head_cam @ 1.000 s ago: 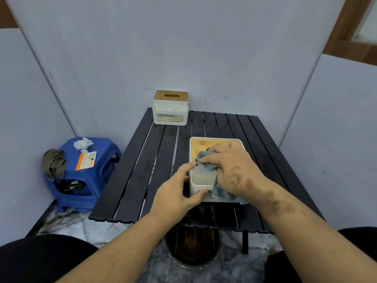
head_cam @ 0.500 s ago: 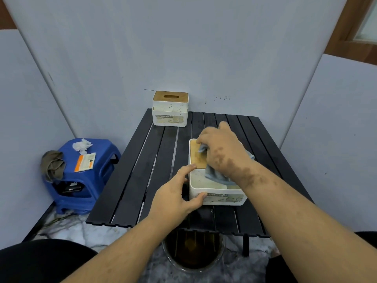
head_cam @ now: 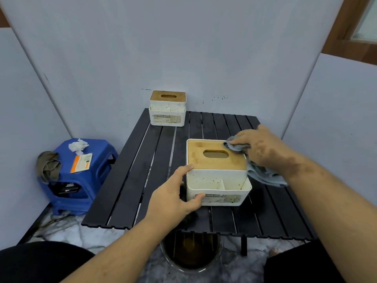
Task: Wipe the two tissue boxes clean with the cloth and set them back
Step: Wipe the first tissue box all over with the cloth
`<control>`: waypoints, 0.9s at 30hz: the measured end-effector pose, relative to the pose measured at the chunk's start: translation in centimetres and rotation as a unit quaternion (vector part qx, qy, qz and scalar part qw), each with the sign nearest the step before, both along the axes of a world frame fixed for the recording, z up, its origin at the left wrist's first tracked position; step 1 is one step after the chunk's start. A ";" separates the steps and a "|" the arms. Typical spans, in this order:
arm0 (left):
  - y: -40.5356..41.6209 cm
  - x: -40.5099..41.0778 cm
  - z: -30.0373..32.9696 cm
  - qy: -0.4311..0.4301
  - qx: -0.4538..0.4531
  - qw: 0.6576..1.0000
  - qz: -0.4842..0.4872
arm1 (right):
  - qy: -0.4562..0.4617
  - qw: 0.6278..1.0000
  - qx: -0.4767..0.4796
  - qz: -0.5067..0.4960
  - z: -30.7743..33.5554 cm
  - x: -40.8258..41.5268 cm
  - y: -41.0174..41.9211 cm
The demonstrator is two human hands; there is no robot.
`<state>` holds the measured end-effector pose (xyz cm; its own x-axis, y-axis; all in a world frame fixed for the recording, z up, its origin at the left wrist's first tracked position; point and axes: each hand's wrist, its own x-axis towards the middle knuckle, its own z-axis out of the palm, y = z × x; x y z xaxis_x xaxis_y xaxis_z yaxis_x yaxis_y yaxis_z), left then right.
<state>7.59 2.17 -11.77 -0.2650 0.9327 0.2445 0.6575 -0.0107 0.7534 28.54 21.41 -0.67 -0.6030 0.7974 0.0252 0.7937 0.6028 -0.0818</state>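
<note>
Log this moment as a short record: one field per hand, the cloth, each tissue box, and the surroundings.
left hand: grips the near box's left front corner, steadying it
right hand: holds the cloth against the lid's far right corner
cloth: grey, bunched under the hand, its tail hanging down the box's right side
near box: white, wooden lid, speckled front compartments
far box: at the table's back left edge, untouched, speckled
table: black, slatted
stool: blue, left of the table
</note>
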 end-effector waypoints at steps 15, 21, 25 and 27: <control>-0.4 0.3 0.8 -0.005 -0.001 1.000 -0.007 | 0.082 0.991 0.028 0.101 -1.8 1.0 -8.4; -0.5 0.1 1.1 -0.013 -0.006 1.000 -0.021 | 0.170 0.983 0.003 0.066 -2.5 5.5 -6.6; -0.5 0.1 1.4 -0.018 -0.012 0.999 -0.035 | 0.178 0.979 0.059 0.082 -3.5 3.8 -8.3; -0.5 -0.2 1.7 -0.012 -0.018 0.999 -0.043 | 0.173 0.976 0.066 0.114 -3.6 3.5 -9.0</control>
<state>7.41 1.63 -10.11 -0.1887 0.9604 0.2049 0.6375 -0.0389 0.7695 32.01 12.45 -4.28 -0.7016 0.6192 0.3527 0.5759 0.7842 -0.2310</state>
